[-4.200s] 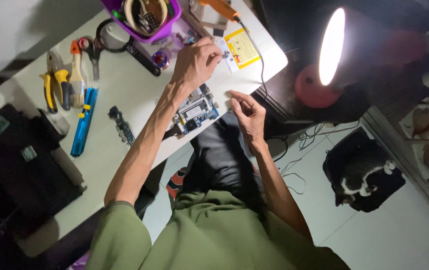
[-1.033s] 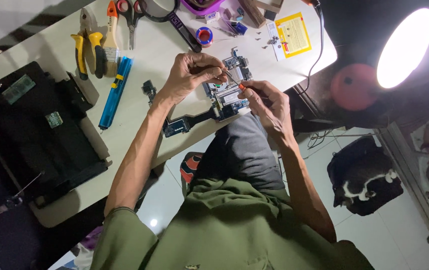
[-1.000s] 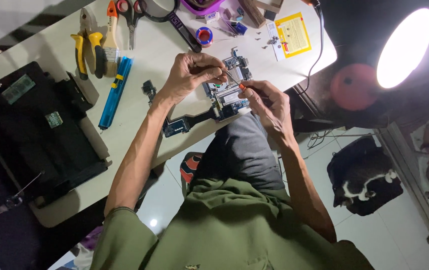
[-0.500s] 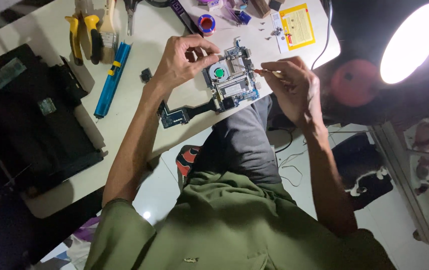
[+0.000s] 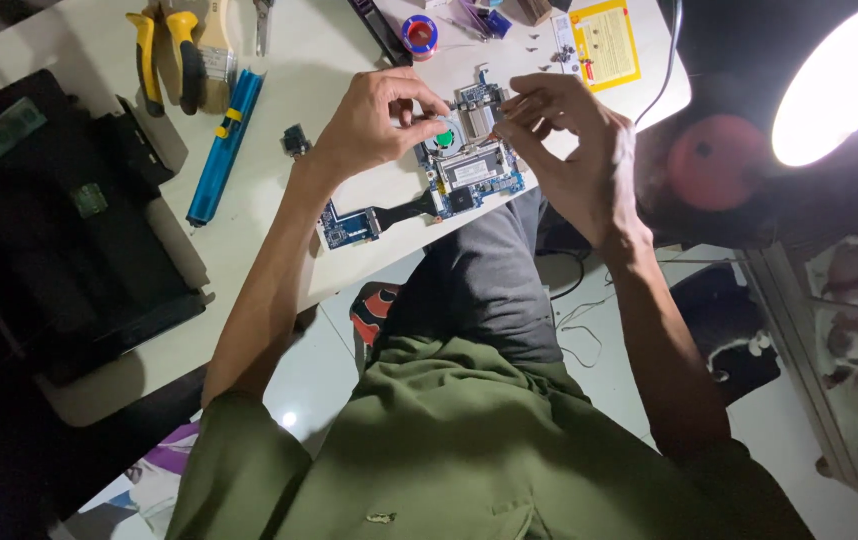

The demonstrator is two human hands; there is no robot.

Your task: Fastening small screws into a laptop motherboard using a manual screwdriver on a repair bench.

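Both hands met over blue circuit board point(image 5: 469, 170) at upper centre of frame, near white table point(image 5: 279, 250) edge. Board's long axis ran from lower left, cable-linked small board end, up to right. Left hand point(image 5: 374, 120) fingers curled, tips pinched on board's upper edge. Right hand point(image 5: 569, 135) fingers pinched close; held item, if any, too small to tell. Blue tool point(image 5: 224, 145) lay left.

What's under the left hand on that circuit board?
The left hand rests its fingertips on the circuit board beside a green round part. The white table shows around it; whatever lies beneath the palm is covered.
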